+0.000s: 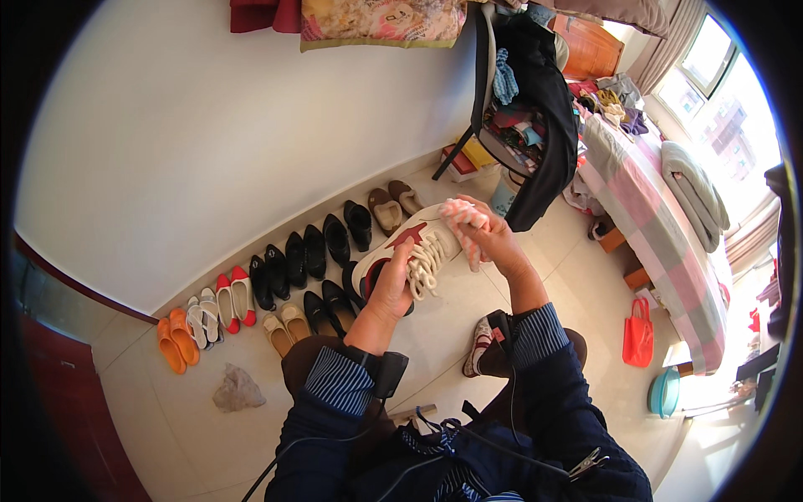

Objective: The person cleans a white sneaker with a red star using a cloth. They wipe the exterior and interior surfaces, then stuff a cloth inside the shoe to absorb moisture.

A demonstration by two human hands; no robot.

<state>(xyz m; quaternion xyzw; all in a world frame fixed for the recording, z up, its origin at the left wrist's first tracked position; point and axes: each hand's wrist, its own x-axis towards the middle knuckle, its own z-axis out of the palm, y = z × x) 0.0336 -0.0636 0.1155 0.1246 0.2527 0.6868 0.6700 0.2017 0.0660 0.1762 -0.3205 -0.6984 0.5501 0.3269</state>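
A white sneaker (438, 227) with a red patch and thick cream laces is held up in front of me, above the row of shoes. My left hand (391, 284) is closed round its heel end, beside the laces. In my right hand (499, 243) is a bunched pink-and-white cloth (465, 219), pressed against the sneaker's toe; part of the cloth hangs below the fingers. The sneaker's sole is mostly hidden from view.
Along the wall stand several black shoes (314, 251), brown slippers (386, 211), red-and-cream flats (242, 294) and orange slippers (172, 347). A greyish cloth (237, 390) lies on the floor at left. To the right are a clothes-laden chair (544, 167), a bed (644, 226), a red bag (638, 339) and a teal basin (665, 393).
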